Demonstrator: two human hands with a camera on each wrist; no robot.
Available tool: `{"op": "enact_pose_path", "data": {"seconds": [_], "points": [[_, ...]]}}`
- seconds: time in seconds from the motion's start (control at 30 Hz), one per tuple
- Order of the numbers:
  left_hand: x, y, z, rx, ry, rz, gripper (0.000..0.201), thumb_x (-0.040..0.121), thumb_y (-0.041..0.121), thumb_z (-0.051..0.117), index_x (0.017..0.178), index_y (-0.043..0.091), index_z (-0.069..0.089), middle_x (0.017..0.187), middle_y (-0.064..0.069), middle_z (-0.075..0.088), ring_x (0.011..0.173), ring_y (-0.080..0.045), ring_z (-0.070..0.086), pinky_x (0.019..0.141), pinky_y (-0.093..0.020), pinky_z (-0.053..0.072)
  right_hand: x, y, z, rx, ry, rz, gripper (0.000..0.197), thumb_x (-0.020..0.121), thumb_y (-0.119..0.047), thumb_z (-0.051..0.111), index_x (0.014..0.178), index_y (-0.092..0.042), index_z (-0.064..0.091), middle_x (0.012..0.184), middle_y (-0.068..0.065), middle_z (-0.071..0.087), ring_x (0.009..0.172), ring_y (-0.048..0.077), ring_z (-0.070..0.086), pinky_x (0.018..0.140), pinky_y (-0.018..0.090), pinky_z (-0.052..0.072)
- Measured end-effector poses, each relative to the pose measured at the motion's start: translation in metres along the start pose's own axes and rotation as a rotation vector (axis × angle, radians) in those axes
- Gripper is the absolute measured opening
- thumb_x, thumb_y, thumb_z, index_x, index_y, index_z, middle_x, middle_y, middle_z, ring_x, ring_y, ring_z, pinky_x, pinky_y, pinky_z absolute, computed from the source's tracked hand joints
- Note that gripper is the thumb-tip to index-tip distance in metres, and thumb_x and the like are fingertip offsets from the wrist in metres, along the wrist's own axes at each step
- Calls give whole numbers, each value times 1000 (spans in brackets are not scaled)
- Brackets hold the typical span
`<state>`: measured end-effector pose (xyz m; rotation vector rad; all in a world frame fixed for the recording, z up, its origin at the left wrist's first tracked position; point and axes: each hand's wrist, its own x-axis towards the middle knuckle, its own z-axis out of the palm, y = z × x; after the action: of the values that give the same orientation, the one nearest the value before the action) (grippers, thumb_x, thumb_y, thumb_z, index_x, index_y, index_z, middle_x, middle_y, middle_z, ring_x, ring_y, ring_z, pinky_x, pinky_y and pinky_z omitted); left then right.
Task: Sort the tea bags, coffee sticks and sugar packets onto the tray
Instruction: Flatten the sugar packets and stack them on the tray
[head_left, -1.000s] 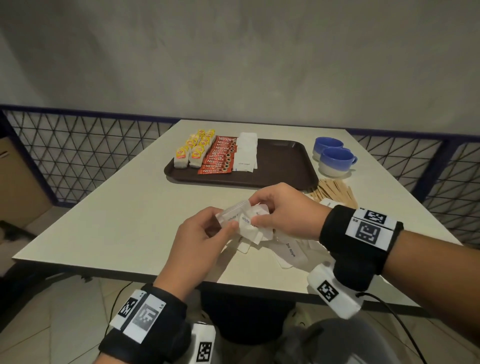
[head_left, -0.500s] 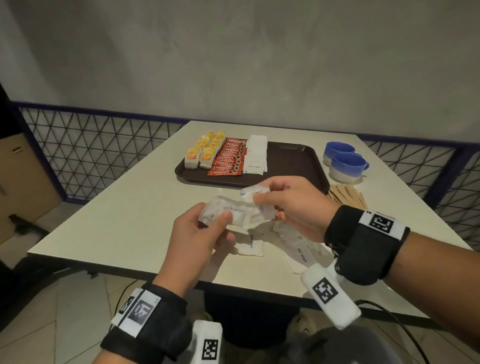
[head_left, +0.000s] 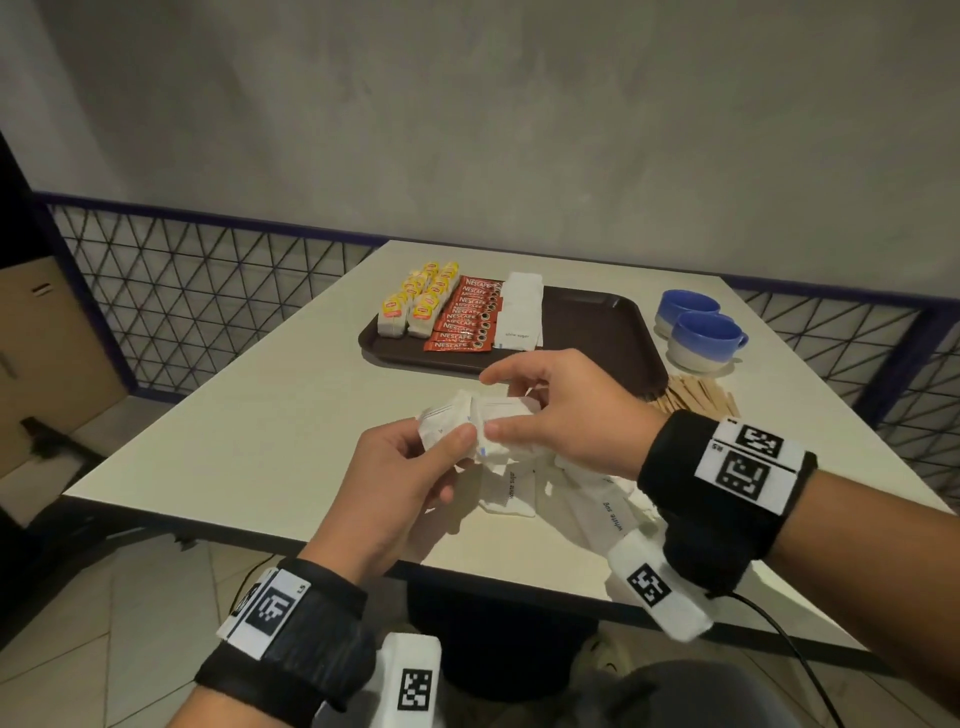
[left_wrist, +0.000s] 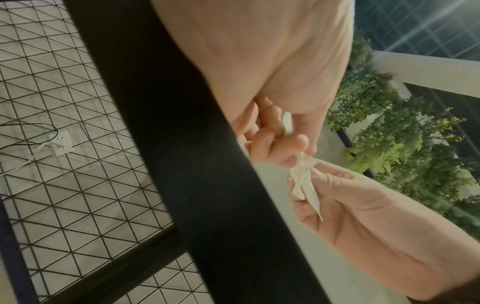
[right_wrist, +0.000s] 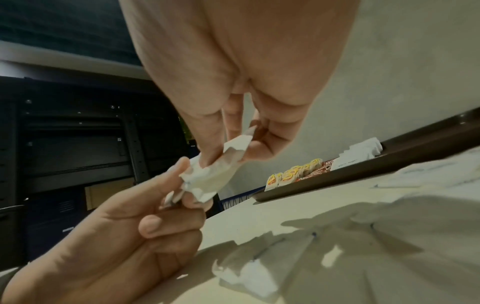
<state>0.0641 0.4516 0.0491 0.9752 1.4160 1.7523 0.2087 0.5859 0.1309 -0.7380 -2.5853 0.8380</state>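
Head view, white sugar packets (head_left: 478, 423) pinched between left hand (head_left: 400, 483) and right hand (head_left: 566, 410), above table (head_left: 260, 415), near tray (head_left: 597, 332)

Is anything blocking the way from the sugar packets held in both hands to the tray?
Nothing visible does. The left hand and right hand hold white paper sugar packets above the table; bare tabletop lies between them and the brown plastic tray, whose right side is empty.
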Motion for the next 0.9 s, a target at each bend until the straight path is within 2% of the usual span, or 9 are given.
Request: {"op": "enact_pose_path", "data": {"seconds": [0.1,0.17,0.23,0.33,0.43,0.57,0.7,0.8,0.9], "points": [[-2,2,1,44,-33,12,31,81,45,73,69,17,76,55,-10,49,50,-18,41,46,-27,44,0,0,1,32,-52,30,38,86,-43,78,118,-25,73,107,-9,67,95,3,63,80,14,48],[-1,2,2,46,-47,5,32,84,44,70,69,17,77,54,-8,48,51,-19,41,49,-29,45,0,1,2,34,-103,52,30,88,-46,73,105,-21,76,96,-5,71,84,4,65,73,24,54],[0,2,2,12,-77,-13,36,91,43,65,74,14,78,59,-13,50,54,-22,45,55,-37,49,0,4,4,54,-131,82,35,91,-45,71,97,-11,74,89,9,71,72,11,64,67,31,56],[1,1,2,-74,-124,-71,48,105,38,50,83,5,76,62,-16,50,59,-27,48,61,-41,50,-3,6,8,186,-136,148,41,93,-37,70,97,3,65,73,16,64,56,14,64,51,28,57],[1,3,2,-116,-151,-112,47,108,36,46,90,4,77,65,-15,49,63,-27,48,64,-38,47,-6,5,14,270,-110,190,39,95,-34,69,99,4,61,73,18,66,51,18,67,44,30,54],[1,1,1,99,-117,-20,34,96,43,66,90,13,80,74,-8,61,68,-18,52,72,-37,46,-6,4,21,379,-90,239,43,95,-36,69,104,4,57,75,23,68,56,28,69,45,32,54],[2,-2,0,128,-78,-8,21,98,29,70,85,13,78,70,-7,59,70,-21,52,72,-46,50,-6,0,23,401,-100,256,44,95,-38,68,106,3,57,75,18,67,55,29,67,46,33,56],[2,-1,1,45,-50,-42,20,99,22,67,88,10,79,71,-13,57,68,-22,52,67,-46,57,-5,-2,17,429,-118,239,31,97,-25,68,110,3,61,92,26,71,59,30,68,49,34,59],[-1,-1,2,55,-34,-24,19,98,22,67,89,16,81,67,-9,58,65,-18,53,64,-42,57,-3,-1,9,408,-134,209,17,94,-9,69,110,-3,67,101,18,74,76,42,72,59,36,63]]}}
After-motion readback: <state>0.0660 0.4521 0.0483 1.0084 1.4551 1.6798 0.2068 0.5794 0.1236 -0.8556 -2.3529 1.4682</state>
